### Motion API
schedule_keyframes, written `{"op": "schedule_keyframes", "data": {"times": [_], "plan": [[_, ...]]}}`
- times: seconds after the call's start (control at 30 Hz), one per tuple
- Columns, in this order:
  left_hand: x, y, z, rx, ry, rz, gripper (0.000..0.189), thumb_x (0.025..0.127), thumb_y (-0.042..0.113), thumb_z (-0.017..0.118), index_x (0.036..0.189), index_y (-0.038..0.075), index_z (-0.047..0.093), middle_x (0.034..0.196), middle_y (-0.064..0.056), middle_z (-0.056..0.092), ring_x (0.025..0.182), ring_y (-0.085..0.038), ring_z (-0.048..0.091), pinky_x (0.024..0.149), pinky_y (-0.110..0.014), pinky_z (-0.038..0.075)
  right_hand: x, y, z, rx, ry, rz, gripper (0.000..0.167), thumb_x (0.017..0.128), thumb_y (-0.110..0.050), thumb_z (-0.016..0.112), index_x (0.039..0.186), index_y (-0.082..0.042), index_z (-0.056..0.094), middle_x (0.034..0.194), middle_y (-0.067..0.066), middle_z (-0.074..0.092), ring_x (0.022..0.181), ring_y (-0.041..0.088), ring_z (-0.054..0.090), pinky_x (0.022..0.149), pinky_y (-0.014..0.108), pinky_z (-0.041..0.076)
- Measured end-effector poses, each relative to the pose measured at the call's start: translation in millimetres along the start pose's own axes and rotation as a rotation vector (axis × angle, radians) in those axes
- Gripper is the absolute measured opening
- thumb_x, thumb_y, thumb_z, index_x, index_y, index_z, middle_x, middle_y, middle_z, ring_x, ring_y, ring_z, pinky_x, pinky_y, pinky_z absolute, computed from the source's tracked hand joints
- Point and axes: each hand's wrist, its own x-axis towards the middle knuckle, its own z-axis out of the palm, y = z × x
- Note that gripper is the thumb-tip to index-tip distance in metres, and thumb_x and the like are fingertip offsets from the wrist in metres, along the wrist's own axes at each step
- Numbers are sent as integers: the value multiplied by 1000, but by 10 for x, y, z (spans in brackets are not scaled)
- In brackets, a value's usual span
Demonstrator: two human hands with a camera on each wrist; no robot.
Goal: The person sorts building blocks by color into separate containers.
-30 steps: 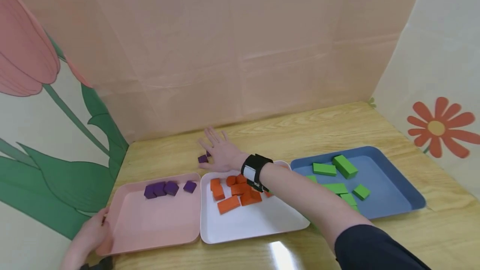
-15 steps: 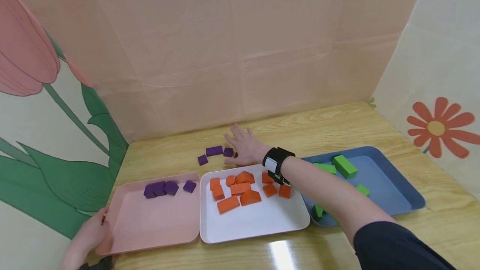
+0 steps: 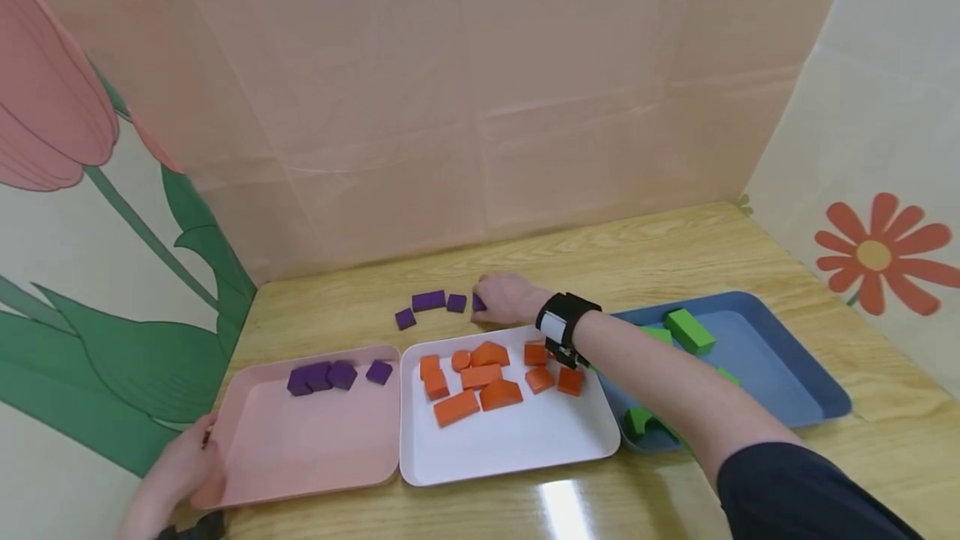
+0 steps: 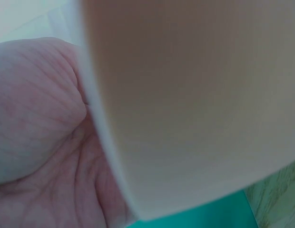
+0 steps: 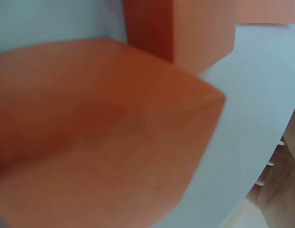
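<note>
My left hand (image 3: 187, 458) grips the left rim of the pink tray (image 3: 315, 457). In the left wrist view, the palm (image 4: 43, 114) lies against the blurred tray wall (image 4: 195, 118). Behind the white tray (image 3: 517, 448), my right hand (image 3: 513, 298) has its fingers curled at a small purple block (image 3: 478, 303), which is partly covered by the hand. Just left of it on the table lie a purple cube (image 3: 456, 303), a long purple block (image 3: 428, 301) and another purple cube (image 3: 405, 319). Several purple blocks (image 3: 342, 376) sit along the far side of the pink tray.
Several orange blocks (image 3: 481, 377) lie in the white tray, and an orange block (image 5: 114, 133) fills much of the right wrist view. A blue tray (image 3: 780, 390) with green blocks (image 3: 690, 332) stands at right, partly under my right forearm. A pink-covered wall (image 3: 480, 107) rises behind.
My right hand has moved right along the back of the table, and its spread fingers have curled in at a purple block. The left hand stays on the pink tray.
</note>
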Motion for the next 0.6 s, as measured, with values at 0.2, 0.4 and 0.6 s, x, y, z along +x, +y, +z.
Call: {"op": "schedule_keyframes", "data": {"times": [0.2, 0.4, 0.6], "plan": [[13, -14, -1, -3, -13, -12, 54, 102, 3, 34, 148, -25, 31, 141, -48, 48, 131, -63, 50, 104, -65, 51, 54, 37, -17, 87, 82, 31, 9, 90, -10, 71, 91, -8, 63, 82, 2, 60, 72, 15, 52, 63, 27, 40], [7, -15, 8, 0, 8, 8, 53, 102, 2, 33, 147, -25, 31, 140, -49, 49, 130, -64, 51, 104, -65, 51, 78, 36, -24, 112, 106, 37, 9, 84, -3, 69, 83, -11, 63, 77, 0, 62, 70, 15, 55, 60, 26, 41], [-14, -19, 23, 6, 24, 19, 52, 101, 1, 34, 145, -26, 33, 137, -49, 51, 128, -64, 52, 103, -65, 51, 69, -22, -46, 104, 108, 10, 13, 84, -2, 67, 77, -12, 62, 71, -2, 55, 66, 14, 51, 58, 25, 38]]}}
